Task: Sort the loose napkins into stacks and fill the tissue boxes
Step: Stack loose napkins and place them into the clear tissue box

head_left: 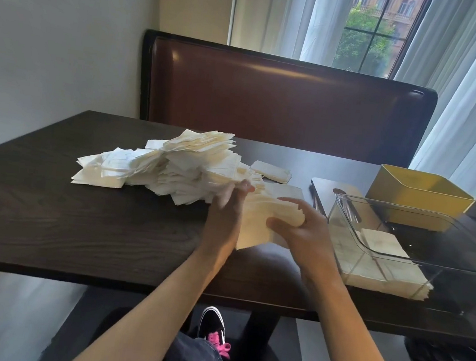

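A big loose heap of white napkins (172,170) lies on the dark wooden table (50,203). In front of it I hold a thick stack of napkins (258,224) between both hands. My left hand (224,211) presses flat against the stack's left side, fingers straight. My right hand (299,229) grips its right edge, thumb below and fingers on top. A clear plastic box (403,229) stands at the right with napkins (381,241) inside and a flat stack (383,274) under it. A small neat stack (272,171) lies behind.
A yellow box (418,198) stands at the back right, beside a grey laptop (348,193) lying under the clear box. A brown leather bench back (284,102) rises behind the table. My knee and a black shoe with pink laces (213,335) are below the table's edge.
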The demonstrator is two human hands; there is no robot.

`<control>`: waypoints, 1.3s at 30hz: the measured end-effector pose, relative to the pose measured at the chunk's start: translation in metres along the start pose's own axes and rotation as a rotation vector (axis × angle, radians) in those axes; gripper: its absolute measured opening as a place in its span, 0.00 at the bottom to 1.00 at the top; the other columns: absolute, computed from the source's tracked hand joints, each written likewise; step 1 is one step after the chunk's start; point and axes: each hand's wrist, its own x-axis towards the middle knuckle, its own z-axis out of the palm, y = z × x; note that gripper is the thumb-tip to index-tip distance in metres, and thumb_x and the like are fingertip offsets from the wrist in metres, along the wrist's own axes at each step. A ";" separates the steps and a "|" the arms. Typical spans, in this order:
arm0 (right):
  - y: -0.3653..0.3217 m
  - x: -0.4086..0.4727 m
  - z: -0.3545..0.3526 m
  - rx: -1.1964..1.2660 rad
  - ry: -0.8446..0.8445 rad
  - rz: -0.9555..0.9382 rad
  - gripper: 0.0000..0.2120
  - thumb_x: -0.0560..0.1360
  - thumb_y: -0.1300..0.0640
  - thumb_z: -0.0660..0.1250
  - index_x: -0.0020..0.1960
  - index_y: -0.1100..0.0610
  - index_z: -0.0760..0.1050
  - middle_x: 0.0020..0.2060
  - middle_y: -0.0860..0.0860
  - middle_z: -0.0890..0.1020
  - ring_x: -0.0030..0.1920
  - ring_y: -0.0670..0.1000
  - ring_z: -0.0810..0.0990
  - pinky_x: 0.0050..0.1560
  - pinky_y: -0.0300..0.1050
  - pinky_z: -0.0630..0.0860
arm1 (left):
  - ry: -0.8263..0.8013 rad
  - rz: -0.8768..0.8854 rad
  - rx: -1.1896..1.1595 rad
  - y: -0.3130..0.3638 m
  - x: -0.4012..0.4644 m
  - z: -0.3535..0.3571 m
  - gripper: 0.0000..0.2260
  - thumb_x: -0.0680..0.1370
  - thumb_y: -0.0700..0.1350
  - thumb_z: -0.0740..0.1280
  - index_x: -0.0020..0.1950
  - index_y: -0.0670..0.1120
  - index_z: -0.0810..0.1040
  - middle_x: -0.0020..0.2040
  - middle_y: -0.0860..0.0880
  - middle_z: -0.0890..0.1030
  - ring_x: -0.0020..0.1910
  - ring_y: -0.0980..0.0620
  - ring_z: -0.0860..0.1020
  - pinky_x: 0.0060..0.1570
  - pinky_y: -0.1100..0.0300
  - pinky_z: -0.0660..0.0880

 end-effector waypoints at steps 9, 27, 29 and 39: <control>0.010 0.000 -0.009 0.133 0.069 0.263 0.17 0.74 0.67 0.69 0.59 0.53 0.79 0.47 0.51 0.86 0.49 0.50 0.85 0.47 0.41 0.79 | -0.246 0.087 0.407 -0.019 -0.010 -0.019 0.27 0.75 0.39 0.75 0.69 0.56 0.70 0.53 0.46 0.82 0.51 0.51 0.82 0.55 0.52 0.80; 0.000 0.002 0.022 0.257 0.265 0.218 0.08 0.81 0.49 0.61 0.50 0.50 0.77 0.39 0.38 0.79 0.41 0.36 0.78 0.42 0.36 0.69 | 0.146 0.019 0.073 -0.016 -0.009 0.026 0.09 0.82 0.49 0.64 0.61 0.48 0.75 0.51 0.57 0.78 0.50 0.65 0.74 0.44 0.74 0.66; 0.000 0.002 0.023 0.250 0.269 0.219 0.10 0.81 0.49 0.61 0.54 0.52 0.78 0.42 0.38 0.78 0.44 0.36 0.75 0.43 0.36 0.68 | 0.164 -0.004 0.013 -0.014 -0.010 0.028 0.08 0.83 0.48 0.62 0.59 0.48 0.75 0.51 0.57 0.78 0.50 0.64 0.74 0.43 0.73 0.66; 0.000 0.005 0.024 0.184 0.287 0.258 0.08 0.79 0.52 0.66 0.49 0.56 0.80 0.42 0.47 0.82 0.44 0.44 0.80 0.42 0.40 0.73 | 0.283 -0.055 -0.064 -0.016 -0.002 0.026 0.07 0.80 0.46 0.65 0.52 0.48 0.82 0.47 0.52 0.83 0.48 0.55 0.79 0.45 0.63 0.73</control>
